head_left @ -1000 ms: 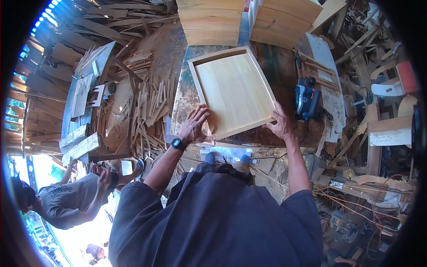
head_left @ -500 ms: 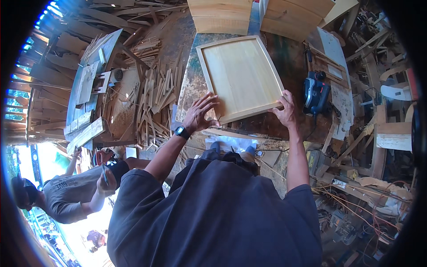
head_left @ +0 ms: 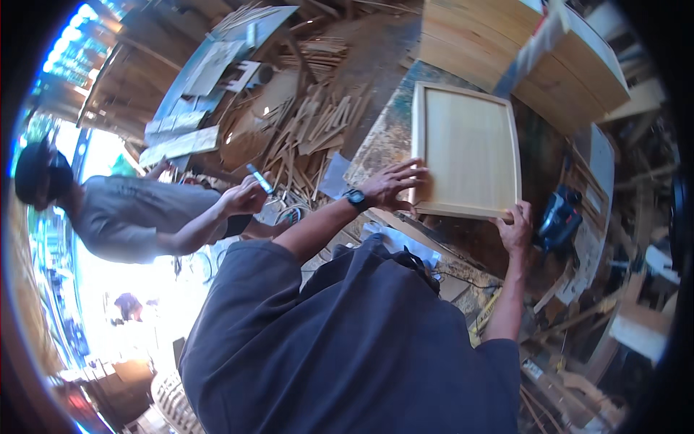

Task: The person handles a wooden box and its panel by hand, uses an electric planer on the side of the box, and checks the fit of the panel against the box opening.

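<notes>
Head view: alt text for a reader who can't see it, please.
A shallow wooden tray over a worn workbench, the left hand spread at its lower-left corner, the right hand gripping its lower-right. A dark power tool sits to its right; a co-worker is at left.

I count one framed wooden panel (head_left: 470, 152), two wooden cases (head_left: 466, 40), one black power tool (head_left: 557, 219), one wristwatch (head_left: 355, 197).

A broad wooden workbench (head_left: 390, 134), its worn brown top blotched with green, carries a shallow rectangular pale-wood tray (head_left: 466, 155) close to the front edge (whether it lies fully flat is hard to tell). A dark handheld power tool (head_left: 558, 217) sits to the right; two large, boxy pale-wood pieces (head_left: 463, 47) stand just beyond the tray.
</notes>
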A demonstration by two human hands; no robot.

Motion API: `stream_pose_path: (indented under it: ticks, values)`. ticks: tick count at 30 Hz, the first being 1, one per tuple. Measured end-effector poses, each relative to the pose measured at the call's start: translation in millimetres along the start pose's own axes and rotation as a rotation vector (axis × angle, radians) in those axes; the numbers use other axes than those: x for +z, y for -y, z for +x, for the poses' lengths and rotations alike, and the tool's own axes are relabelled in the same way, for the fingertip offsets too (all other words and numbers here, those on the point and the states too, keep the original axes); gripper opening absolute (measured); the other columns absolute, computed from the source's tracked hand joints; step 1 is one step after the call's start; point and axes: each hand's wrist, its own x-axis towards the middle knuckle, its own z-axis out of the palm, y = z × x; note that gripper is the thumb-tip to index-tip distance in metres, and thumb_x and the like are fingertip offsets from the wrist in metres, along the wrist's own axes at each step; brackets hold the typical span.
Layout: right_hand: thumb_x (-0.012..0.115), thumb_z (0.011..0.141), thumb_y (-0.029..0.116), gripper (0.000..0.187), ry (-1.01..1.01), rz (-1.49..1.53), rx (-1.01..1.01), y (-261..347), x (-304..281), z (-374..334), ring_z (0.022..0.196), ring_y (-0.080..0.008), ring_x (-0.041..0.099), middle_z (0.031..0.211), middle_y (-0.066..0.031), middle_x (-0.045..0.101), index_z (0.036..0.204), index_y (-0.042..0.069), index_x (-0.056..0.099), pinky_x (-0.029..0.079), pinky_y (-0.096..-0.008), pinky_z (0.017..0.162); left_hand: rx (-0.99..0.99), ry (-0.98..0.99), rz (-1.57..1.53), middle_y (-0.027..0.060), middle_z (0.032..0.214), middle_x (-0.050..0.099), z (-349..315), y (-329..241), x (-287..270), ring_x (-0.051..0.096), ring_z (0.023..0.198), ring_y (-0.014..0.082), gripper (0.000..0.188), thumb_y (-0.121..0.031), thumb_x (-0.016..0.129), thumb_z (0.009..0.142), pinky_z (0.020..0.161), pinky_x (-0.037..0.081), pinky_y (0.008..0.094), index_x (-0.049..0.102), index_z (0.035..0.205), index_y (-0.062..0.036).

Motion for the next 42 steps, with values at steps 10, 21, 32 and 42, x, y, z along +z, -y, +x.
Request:
stream_pose_path:
  ticks: [10, 21, 32, 42]
  values:
    - [0.084, 0.069, 0.012, 0.045, 0.078, -0.028, 0.063, 19, 2, 0, 0.111, -0.0364, 0.055, 0.121, -0.0170, 0.051, 0.101, 0.003, 0.053, 0.047, -0.0443, 0.094, -0.053, -0.099, -0.116, 0.0095, 0.151, 0.043, -5, -13, -6, 0.026, 0.148, 0.0344, 0.075, -0.048, 0.080, 0.075, 0.118, 0.027, 0.0539, 0.053, 0.135, -0.0118]
    - [0.085, 0.070, 0.017, 0.046, 0.090, -0.034, -0.060, -15, 12, -9, 0.114, -0.0390, 0.054, 0.130, -0.0196, 0.053, 0.100, 0.004, 0.053, 0.046, -0.0482, 0.095, -0.063, -0.105, -0.087, 0.0069, 0.146, 0.049, -5, -6, -5, 0.030, 0.147, 0.0310, 0.086, -0.065, 0.081, 0.063, 0.112, 0.032, 0.0543, 0.059, 0.129, -0.0141]
    - [0.085, 0.070, 0.016, 0.042, 0.292, -0.063, 0.022, -1, 7, 16, 0.118, -0.0388, 0.052, 0.128, -0.0172, 0.055, 0.098, 0.004, 0.055, 0.041, -0.0505, 0.100, -0.054, -0.162, -0.089, 0.0064, 0.147, 0.049, -13, 0, 1, 0.032, 0.146, 0.0311, 0.079, -0.060, 0.080, 0.068, 0.112, 0.032, 0.0531, 0.060, 0.129, -0.0141]
    - [0.064, 0.093, 0.050, 0.067, 0.789, 0.924, -0.098, 359, 82, 54, 0.092, -0.0252, 0.068, 0.106, -0.0183, 0.065, 0.134, 0.002, 0.042, 0.055, -0.0373, 0.080, -0.021, -0.190, -0.119, 0.0032, 0.149, 0.047, -7, 13, 18, 0.031, 0.147, 0.0275, 0.080, -0.061, 0.079, 0.069, 0.111, 0.031, 0.0535, 0.056, 0.131, -0.0169]
